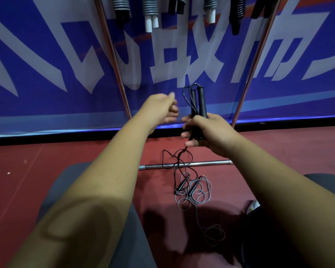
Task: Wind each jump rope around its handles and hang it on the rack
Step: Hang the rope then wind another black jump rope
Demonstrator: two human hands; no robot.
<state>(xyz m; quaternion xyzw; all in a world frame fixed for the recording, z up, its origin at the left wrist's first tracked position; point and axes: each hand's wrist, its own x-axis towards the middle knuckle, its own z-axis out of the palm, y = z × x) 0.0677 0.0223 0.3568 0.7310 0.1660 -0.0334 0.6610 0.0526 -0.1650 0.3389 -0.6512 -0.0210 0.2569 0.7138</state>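
My right hand grips two black jump rope handles, held upright side by side. A thin black cord loops over their tops. More of it drops from under the hand to a tangle on the red floor. My left hand hovers just left of the handles with its fingers curled and blurred; no cord shows plainly in it. A second rope, grey cord with black handles, lies loose on the floor below. Several wound ropes hang from the rack at the top.
The rack's chrome legs slant down to either side, and its base bar lies across the floor. A blue banner with white characters stands behind. My knees in dark trousers frame the floor ropes.
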